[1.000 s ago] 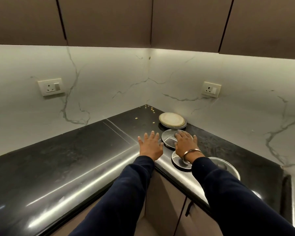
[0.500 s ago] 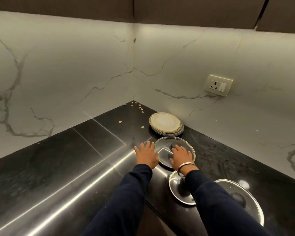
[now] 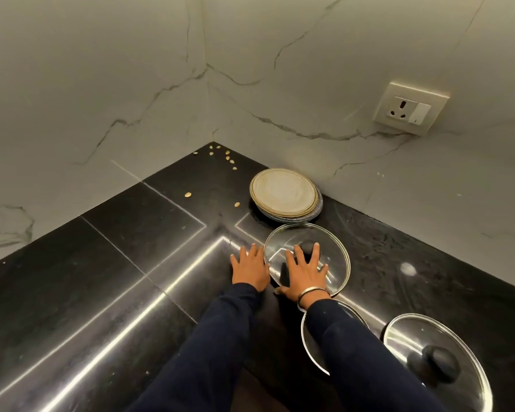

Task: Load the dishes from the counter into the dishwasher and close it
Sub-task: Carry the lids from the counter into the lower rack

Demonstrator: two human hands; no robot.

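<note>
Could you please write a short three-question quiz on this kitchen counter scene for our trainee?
1. True or false: the right hand rests flat on a glass lid.
2. How many glass lids lie on the counter? A) one B) two C) three
3. Fill in: the stack of plates sits near the wall, beyond the ___ the right hand touches.

Key:
1. True; the left hand lies flat on the counter beside that lid.
2. C; the other lids are the one under the right sleeve and the one at the right.
3. lid

Two long dark navy sleeves (image 3: 220,337), bare hands, silver bangle (image 3: 311,292) on right wrist
</note>
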